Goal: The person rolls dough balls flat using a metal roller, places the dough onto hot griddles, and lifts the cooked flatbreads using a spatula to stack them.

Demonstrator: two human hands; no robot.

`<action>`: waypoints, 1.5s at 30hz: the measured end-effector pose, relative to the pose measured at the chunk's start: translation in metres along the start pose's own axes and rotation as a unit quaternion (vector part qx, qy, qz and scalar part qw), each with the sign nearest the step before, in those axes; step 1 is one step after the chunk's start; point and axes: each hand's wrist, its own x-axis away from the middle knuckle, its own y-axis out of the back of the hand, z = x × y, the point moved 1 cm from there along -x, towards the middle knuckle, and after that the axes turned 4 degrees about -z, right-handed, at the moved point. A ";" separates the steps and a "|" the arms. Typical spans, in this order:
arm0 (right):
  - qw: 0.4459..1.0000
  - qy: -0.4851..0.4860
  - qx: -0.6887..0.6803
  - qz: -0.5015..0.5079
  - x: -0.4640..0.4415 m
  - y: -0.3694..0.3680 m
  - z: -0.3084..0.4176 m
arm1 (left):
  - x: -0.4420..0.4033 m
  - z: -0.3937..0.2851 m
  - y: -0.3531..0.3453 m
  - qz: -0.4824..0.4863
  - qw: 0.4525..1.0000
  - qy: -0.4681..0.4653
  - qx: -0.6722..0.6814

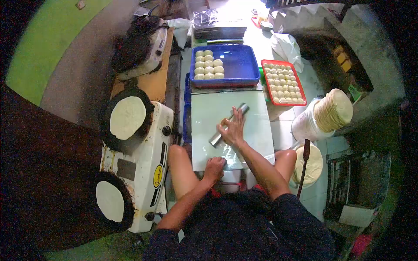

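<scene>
My right hand [235, 130] lies over a shiny metal rolling pin [215, 140], which slants across the pale work board [204, 113]. Its thumb and forefinger are bent together, and other fingers reach along the pin. At the board's front edge my left hand [214, 169] is closed, with its fingers curled under; what it holds, if anything, is hidden. Behind the board stands a blue tray [241, 65] with dough balls [209, 69] in rows on its left side.
Left, a white two-burner stove [150, 174] bears flat dough rounds [127, 117] on dark pans. A red tray [288, 104] of dough balls stands right, near a stack of flatbreads [333, 113] on a white bucket [305, 124]. A dark spatula [306, 152] rises beside my right knee.
</scene>
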 end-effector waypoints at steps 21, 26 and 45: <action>0.991 -0.059 0.084 0.090 -0.002 0.018 0.015 | 0.000 0.003 0.002 -0.002 0.999 -0.011 0.038; 0.998 -0.034 0.046 -0.034 -0.011 0.001 -0.002 | 0.001 0.002 -0.001 -0.003 0.999 0.010 0.041; 0.977 0.143 0.055 0.149 0.024 0.023 0.007 | 0.003 -0.004 0.003 -0.011 1.000 0.014 -0.003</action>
